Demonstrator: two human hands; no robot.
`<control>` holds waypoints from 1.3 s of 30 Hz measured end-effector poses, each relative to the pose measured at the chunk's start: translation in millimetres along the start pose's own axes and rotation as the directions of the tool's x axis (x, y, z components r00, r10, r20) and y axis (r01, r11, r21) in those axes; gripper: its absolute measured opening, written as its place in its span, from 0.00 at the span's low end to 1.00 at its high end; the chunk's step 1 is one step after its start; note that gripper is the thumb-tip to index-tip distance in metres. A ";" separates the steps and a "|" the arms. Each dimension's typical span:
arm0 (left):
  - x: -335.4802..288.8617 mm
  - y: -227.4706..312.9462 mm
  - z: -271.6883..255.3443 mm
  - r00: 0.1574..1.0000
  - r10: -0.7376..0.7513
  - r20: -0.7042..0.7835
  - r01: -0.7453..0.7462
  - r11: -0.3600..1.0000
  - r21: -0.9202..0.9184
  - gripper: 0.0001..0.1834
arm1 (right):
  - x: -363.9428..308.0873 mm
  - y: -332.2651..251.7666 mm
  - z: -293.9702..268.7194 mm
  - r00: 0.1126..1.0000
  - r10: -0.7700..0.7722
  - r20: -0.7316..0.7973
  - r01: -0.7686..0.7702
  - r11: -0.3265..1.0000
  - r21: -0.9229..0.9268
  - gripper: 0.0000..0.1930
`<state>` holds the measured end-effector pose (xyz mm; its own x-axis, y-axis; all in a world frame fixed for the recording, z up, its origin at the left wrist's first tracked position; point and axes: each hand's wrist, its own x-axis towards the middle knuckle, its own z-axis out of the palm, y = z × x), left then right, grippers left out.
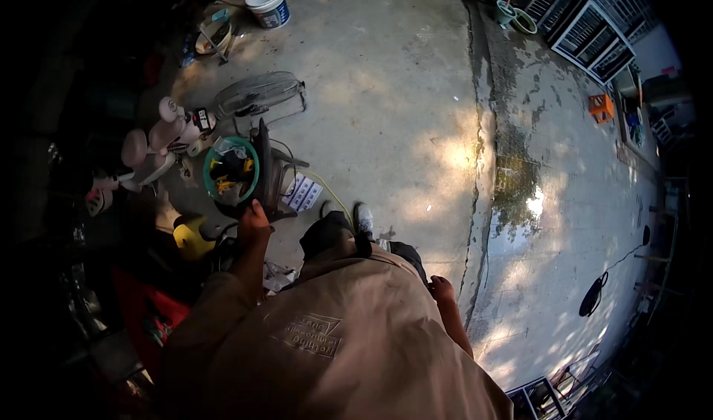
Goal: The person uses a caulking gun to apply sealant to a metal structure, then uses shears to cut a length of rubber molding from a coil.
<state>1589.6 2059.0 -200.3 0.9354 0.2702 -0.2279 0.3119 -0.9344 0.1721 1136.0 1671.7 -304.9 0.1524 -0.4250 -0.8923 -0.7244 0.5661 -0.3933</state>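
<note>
My left hand (255,225) is closed at the near edge of a dark chair (273,175), just below a green plastic basket (257,169). Inside the basket lie black and yellow tools (232,171), too jumbled to tell apart. Low beside my thigh hangs my right hand (443,289), its fingers curled in; whether anything is in them is hidden. A white printed box or sheet (302,192) lies right of the chair, near my shoes (363,218).
Left of the basket stands a pink children's ride-on (160,138). Beyond it are a wire fan guard (260,93) and a white bucket (268,5). A yellow cable (330,188) runs by my feet. Rightward lie a puddle (520,212), a coiled black hose (593,295) and an orange stool (601,109).
</note>
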 end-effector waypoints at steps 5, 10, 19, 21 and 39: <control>-6.1 -18.1 4.2 0.995 -0.065 -0.071 0.064 0.998 -0.008 0.31 | -14.0 -39.6 -16.7 0.955 -0.170 0.245 0.283 0.771 -0.570 0.14; -17.5 -27.5 4.9 0.989 -0.083 -0.123 0.080 0.996 -0.027 0.27 | 8.5 -106.5 -7.2 0.992 0.073 0.107 -0.012 0.872 -0.490 0.12; -14.2 -21.6 11.9 0.970 -0.024 -0.242 0.019 1.000 -0.024 0.24 | 58.8 -247.1 77.9 0.942 -0.155 0.297 0.283 0.842 -0.459 0.12; -12.5 -25.2 15.1 0.969 -0.024 -0.246 0.018 0.999 -0.028 0.24 | 52.5 -265.8 104.1 0.910 -0.175 0.376 0.353 0.803 -0.480 0.14; -14.9 -24.2 15.0 0.972 -0.076 -0.221 0.066 0.996 -0.055 0.24 | 79.0 -238.7 43.1 0.961 -0.005 0.277 0.178 0.777 -0.603 0.13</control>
<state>1565.6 2074.1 -215.5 0.9225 0.3853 -0.0232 0.3814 -0.9005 0.2088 1349.9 1533.4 -291.1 0.3367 -0.2154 -0.9167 -0.9415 -0.0622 -0.3312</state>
